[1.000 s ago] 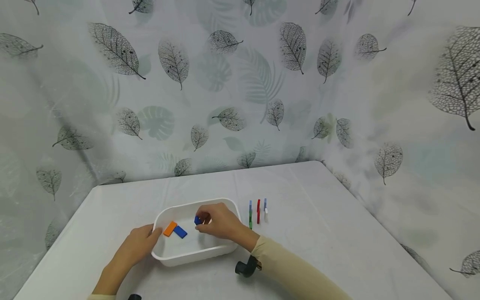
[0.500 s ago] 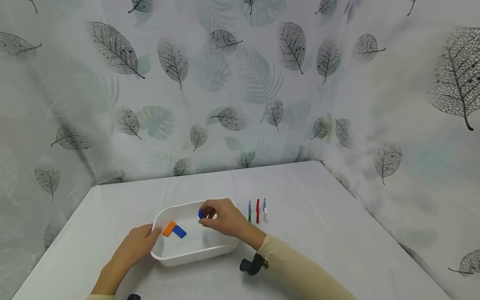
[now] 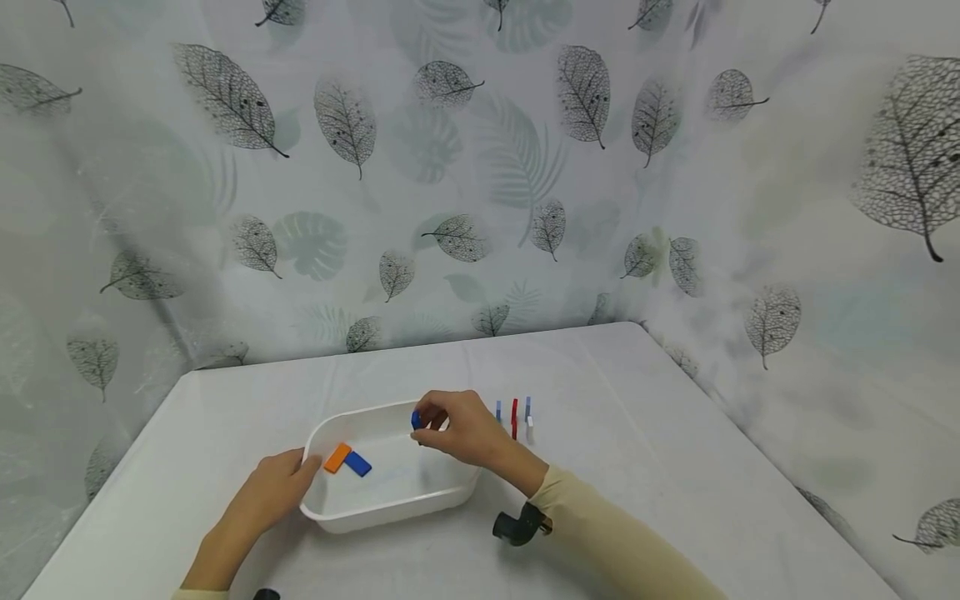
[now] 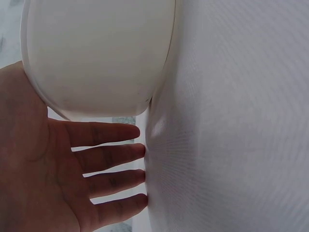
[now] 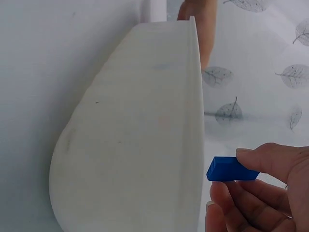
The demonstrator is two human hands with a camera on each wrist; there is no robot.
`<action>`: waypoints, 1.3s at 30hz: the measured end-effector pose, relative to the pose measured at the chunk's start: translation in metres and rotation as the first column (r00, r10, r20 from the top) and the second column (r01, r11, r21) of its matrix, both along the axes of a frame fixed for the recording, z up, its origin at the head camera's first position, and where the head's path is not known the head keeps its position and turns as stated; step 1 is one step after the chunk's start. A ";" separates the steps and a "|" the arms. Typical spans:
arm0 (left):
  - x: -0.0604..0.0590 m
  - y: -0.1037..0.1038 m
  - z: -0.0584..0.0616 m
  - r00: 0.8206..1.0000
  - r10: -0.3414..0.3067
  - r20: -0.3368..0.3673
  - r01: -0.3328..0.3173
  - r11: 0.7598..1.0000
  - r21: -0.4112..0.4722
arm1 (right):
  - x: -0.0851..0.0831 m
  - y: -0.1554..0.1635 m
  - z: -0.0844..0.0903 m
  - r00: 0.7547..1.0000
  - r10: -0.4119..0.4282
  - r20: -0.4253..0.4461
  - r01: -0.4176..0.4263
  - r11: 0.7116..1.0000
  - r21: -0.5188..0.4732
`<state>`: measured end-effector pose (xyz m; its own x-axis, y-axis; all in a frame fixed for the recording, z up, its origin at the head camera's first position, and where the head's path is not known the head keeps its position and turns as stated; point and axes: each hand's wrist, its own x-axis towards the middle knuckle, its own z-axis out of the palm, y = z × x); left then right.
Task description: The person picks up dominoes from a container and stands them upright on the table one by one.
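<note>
Leaf-print sheeting backs the white table [image 3: 637,433] I'm watching. My right hand [image 3: 459,428] pinches a blue block [image 3: 416,419] above the far rim of the white tub [image 3: 390,508]. My left hand [image 3: 273,487], fingers spread, rests against the tub's near-left wall. An orange block [image 3: 337,457] and another blue block [image 3: 357,463] lie touching inside.

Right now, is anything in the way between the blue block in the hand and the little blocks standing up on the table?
Only the tub's rim. The right hand pinches the blue block above the white tub's far right rim, and the standing blocks are just past that hand on the table. Nothing else visible lies between.
</note>
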<state>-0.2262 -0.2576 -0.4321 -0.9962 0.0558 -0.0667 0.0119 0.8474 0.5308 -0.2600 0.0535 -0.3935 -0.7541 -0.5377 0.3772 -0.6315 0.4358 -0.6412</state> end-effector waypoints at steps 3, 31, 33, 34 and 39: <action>0.000 0.000 0.000 1.000 0.001 0.004 -0.001 1.000 0.001 | 0.000 0.003 -0.002 1.000 -0.003 0.004 0.003 1.000 -0.008; -0.001 -0.001 -0.001 1.000 0.009 0.024 -0.010 1.000 0.002 | 0.006 0.046 0.001 0.993 -0.105 -0.051 0.101 0.992 -0.072; -0.001 -0.001 0.000 1.000 0.009 0.021 -0.009 1.000 0.003 | 0.007 0.050 0.001 0.991 -0.120 -0.054 0.115 0.991 -0.073; -0.001 -0.001 0.000 1.000 0.008 0.020 -0.008 1.000 0.001 | 0.007 0.052 0.001 0.990 -0.127 -0.058 0.123 0.990 -0.074; -0.001 -0.002 0.000 1.000 0.002 0.016 -0.002 1.000 0.001 | 0.008 0.061 0.000 0.984 -0.174 -0.047 0.170 0.982 -0.080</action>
